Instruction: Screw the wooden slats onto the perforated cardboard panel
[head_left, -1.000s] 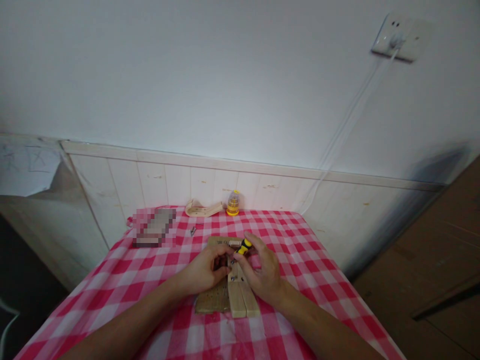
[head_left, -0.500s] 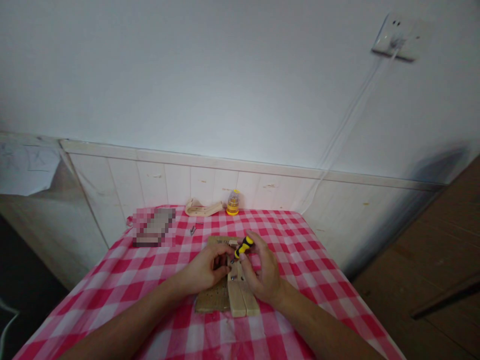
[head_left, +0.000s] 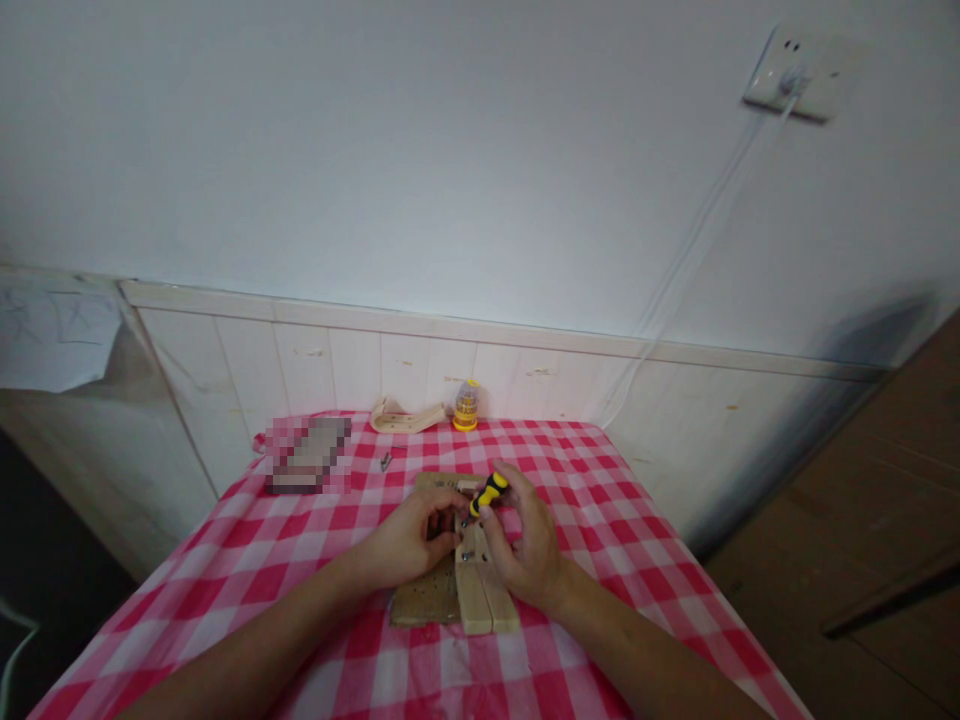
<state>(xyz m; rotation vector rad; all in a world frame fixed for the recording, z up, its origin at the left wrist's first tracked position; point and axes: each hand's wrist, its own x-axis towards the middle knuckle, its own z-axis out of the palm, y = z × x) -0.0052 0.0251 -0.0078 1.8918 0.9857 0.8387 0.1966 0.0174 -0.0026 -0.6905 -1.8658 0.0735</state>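
My right hand is closed around a black and yellow screwdriver, tilted with its tip pointing down and left. Under the tip lies a pale wooden piece, made of two slats side by side, with several small metal screws in its face. My left hand curls at the wood's left edge, thumb and fingers gripping there close to the screwdriver tip; its fingertips are partly hidden. A worn brown board lies beneath the wooden piece on the tablecloth.
A red and white checked tablecloth covers the table. Toward the wall stand a curved wooden part and a yellow-based clear container. Small metal pieces lie nearer. A blurred-out flat object is at the left.
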